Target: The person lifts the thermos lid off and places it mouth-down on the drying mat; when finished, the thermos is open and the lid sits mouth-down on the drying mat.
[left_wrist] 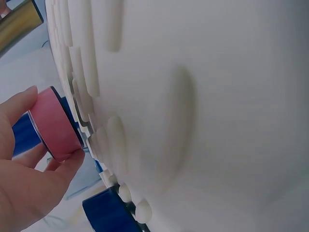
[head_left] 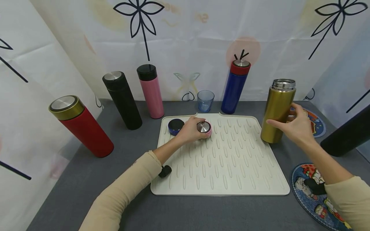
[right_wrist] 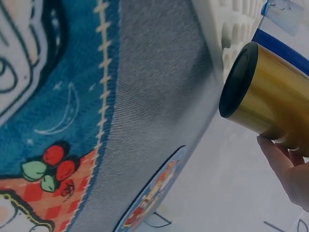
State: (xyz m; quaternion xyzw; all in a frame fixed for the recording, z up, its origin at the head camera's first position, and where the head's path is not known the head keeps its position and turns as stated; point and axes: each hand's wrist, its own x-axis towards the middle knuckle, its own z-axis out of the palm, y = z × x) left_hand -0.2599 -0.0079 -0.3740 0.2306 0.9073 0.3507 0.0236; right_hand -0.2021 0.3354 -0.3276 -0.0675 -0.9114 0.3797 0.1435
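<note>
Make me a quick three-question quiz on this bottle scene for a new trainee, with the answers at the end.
1. True or false: the gold bottle in the right grip is capped.
2. Choose: the cap on the pink bottle is A, gold; B, black; C, red.
3. What does the left grip hold?

Key:
1. False; its mouth is uncovered.
2. B.
3. A pink lid.

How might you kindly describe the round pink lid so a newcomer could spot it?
On the grey table lies a rectangular cream mat with raised ridges. Near its far edge, the person's left hand grips the round pink lid. A silver top sets it apart from the round, black-topped blue lid beside it.
</note>
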